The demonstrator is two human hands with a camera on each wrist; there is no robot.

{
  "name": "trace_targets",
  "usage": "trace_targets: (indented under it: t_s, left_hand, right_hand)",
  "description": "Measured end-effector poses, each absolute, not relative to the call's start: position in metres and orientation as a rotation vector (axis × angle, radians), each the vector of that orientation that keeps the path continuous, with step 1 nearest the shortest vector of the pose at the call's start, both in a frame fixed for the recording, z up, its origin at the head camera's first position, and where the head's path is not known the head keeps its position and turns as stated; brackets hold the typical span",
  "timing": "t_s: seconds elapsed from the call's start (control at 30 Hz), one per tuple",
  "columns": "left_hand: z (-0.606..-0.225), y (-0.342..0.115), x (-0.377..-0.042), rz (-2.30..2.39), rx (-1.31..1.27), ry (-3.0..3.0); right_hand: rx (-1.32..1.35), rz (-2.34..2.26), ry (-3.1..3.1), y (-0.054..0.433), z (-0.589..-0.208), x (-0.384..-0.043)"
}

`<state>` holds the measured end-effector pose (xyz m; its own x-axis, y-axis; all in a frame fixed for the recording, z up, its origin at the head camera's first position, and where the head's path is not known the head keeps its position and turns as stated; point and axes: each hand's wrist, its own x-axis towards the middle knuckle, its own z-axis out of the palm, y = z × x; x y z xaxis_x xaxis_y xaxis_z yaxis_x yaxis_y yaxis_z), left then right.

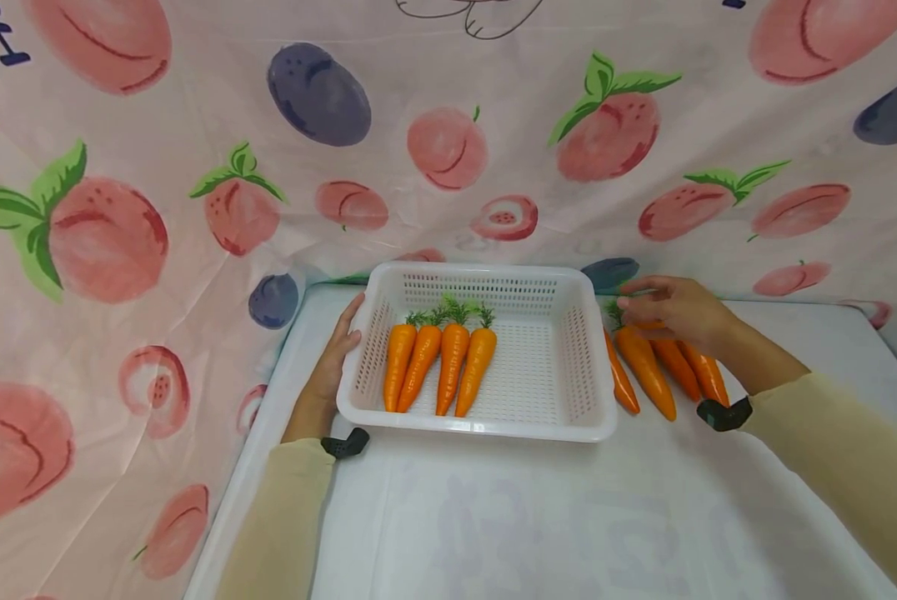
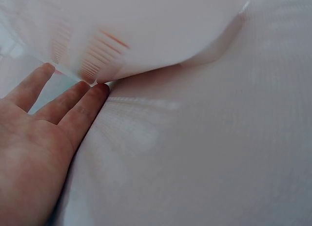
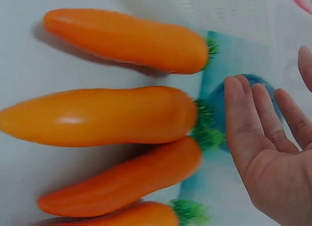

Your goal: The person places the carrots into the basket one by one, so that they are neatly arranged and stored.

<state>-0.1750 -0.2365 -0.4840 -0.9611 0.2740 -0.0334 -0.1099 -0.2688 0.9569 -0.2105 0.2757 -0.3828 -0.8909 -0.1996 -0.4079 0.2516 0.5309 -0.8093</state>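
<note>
Left hand (fingers straight, partly apart) touches white perforated plastic basket, centre frame, containing four tapered orange carrots. Right hand, fingers apart, is near loose green-topped carrots, frame right.

Plastic basket (glossy); smooth, shiny carrots; cloth sleeves

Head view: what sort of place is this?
Probably an improvised recording corner, though that isn't certain: a fruit-print sheet rises behind a white tabletop, where a white perforated plastic basket holds four orange carrots.
</note>
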Motion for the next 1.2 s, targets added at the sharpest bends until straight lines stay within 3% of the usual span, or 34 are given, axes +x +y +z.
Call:
trace_targets:
  t_s: [0.4,1.2]
  left_hand:
    - [-0.484,-0.236,-0.175,2.343,0.193,1.715]
    - [-0.484,-0.245,-0.175,2.432,0.204,1.699]
  right_hand:
    - [0.080,-1.311,2.267,0.279,-0.413,-0.199]
    - [0.147,-1.203,2.322,0.267,-0.420,-0.192]
